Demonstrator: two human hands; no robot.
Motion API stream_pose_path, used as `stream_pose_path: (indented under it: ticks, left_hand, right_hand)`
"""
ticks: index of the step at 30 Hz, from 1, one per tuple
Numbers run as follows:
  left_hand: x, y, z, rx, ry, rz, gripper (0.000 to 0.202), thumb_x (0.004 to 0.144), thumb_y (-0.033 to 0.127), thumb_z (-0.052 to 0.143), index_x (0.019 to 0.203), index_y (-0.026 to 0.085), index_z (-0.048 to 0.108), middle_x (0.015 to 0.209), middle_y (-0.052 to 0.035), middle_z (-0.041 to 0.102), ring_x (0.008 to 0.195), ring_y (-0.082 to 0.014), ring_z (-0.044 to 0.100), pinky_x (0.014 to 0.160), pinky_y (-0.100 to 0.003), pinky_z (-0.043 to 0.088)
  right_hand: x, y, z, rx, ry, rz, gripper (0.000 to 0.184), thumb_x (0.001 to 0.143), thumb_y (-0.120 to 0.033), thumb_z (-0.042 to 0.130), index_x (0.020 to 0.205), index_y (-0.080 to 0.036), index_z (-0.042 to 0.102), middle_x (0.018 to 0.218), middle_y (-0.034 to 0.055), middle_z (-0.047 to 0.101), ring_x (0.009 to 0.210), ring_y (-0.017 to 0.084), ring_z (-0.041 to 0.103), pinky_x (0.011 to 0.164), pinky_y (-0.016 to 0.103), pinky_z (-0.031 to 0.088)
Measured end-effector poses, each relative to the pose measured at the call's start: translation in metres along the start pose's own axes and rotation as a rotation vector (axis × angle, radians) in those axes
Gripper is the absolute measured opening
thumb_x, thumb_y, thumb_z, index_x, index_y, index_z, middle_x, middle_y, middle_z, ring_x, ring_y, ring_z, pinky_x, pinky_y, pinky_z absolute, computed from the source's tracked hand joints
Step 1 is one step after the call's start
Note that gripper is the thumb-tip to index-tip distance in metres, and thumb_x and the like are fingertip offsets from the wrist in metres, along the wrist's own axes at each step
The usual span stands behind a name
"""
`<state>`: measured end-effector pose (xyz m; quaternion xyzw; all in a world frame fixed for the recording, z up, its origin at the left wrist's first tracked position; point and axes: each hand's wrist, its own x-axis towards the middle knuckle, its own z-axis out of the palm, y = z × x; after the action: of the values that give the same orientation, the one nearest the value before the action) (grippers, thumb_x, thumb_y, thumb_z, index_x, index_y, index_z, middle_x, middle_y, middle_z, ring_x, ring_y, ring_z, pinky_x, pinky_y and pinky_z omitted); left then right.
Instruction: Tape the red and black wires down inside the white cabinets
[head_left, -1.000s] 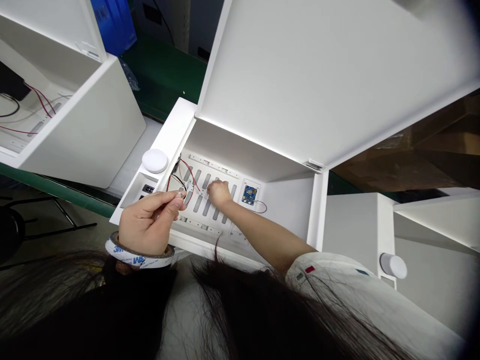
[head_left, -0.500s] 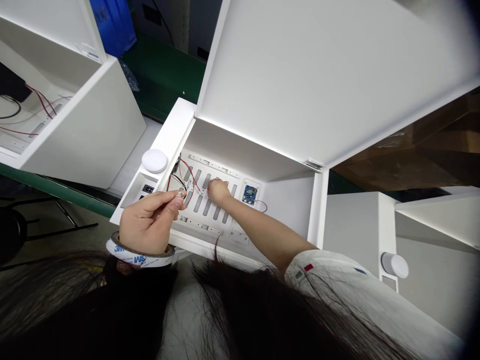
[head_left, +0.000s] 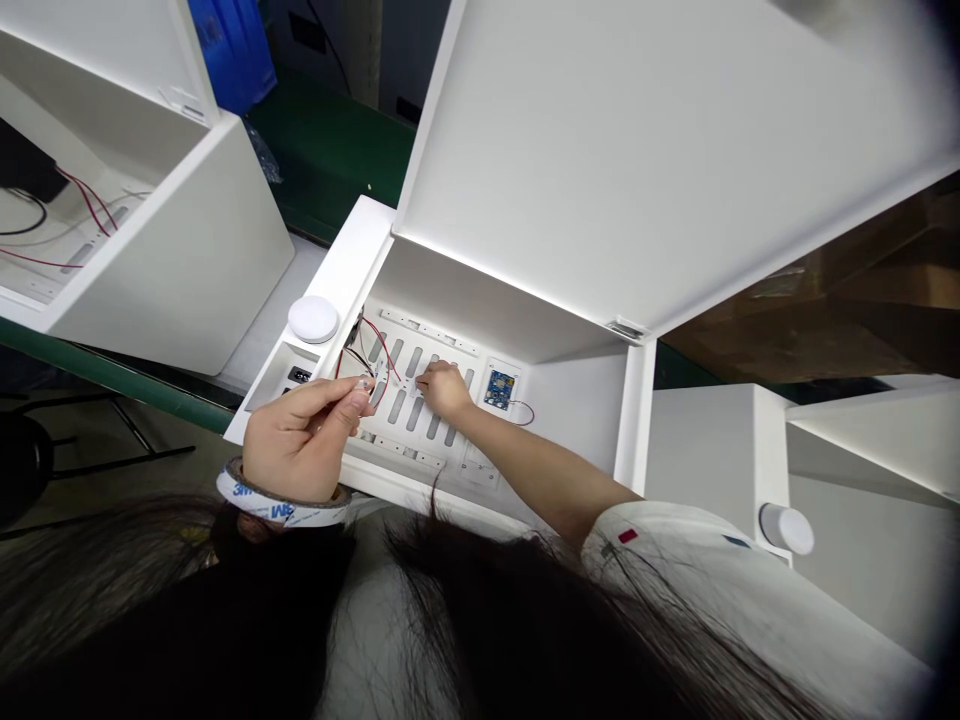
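While L hand pinches a small whitish bit btwn thumb + index, over the 9 o'clock side of the open white box, R hand is inside at the slotted floor panel, fingers curled together; can't tell if it's gripping anything. (12 = away from wearer.) Red wires at R hand's 10, ends near its fingertips. Blue PCB at R hand's 3, w/ thin wire loop off its 4. Tape roll round L wrist. Lid up at box's 1. Round white knob on box's 9-10 edge, socket at knob's 7. Second white box at 10 of main one, w/ black unit inside; third white box at 4. Green bench at 11.
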<state>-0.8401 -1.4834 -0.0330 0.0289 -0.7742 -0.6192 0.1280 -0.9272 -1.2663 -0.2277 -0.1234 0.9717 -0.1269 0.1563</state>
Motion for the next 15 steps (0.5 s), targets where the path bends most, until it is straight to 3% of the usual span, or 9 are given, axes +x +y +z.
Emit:
stream_pose_path:
  ticks: [6, 9, 12, 15]
  left_hand:
    - [0.0, 0.0, 0.0, 0.0, 0.001, -0.017, 0.011, 0.079, 0.021, 0.068, 0.087, 0.017, 0.075, 0.07, 0.0, 0.071, 0.055, -0.0095, 0.059, 0.053, -0.022, 0.049]
    - [0.0, 0.001, -0.001, -0.005, -0.006, -0.016, 0.012, 0.079, 0.021, 0.068, 0.088, 0.018, 0.075, 0.069, 0.0003, 0.07, 0.057, -0.01, 0.06, 0.054, -0.022, 0.049]
    - [0.0, 0.004, 0.0, 0.006, -0.023, -0.045, 0.012, 0.078, 0.023, 0.069, 0.087, 0.019, 0.076, 0.073, -0.0001, 0.072, 0.061, -0.0113, 0.063, 0.059, -0.022, 0.053]
    - [0.001, 0.008, 0.001, 0.05, -0.037, -0.106, 0.015, 0.079, 0.025, 0.069, 0.09, 0.019, 0.076, 0.082, -0.0013, 0.075, 0.065, -0.0128, 0.067, 0.065, -0.024, 0.057]
  right_hand:
    - [0.0, -0.01, -0.003, 0.025, 0.048, 0.023, 0.021, 0.083, -0.01, 0.052, 0.085, -0.013, 0.073, 0.093, 0.0098, 0.067, 0.095, 0.019, 0.055, 0.082, 0.027, 0.039]
    - [0.0, -0.012, -0.014, 0.064, -0.045, -0.047, 0.015, 0.078, -0.011, 0.057, 0.081, -0.013, 0.071, 0.088, 0.0071, 0.068, 0.087, 0.017, 0.057, 0.075, 0.024, 0.04]
    - [0.0, -0.017, -0.049, 0.204, -0.285, -0.049, 0.009, 0.072, -0.015, 0.064, 0.078, -0.016, 0.072, 0.079, 0.002, 0.069, 0.073, 0.014, 0.058, 0.066, 0.023, 0.041]
    - [-0.005, -0.031, -0.108, 0.435, -0.414, -0.095, 0.01, 0.07, -0.021, 0.068, 0.078, -0.017, 0.073, 0.076, -0.0008, 0.069, 0.07, 0.012, 0.059, 0.065, 0.022, 0.043]
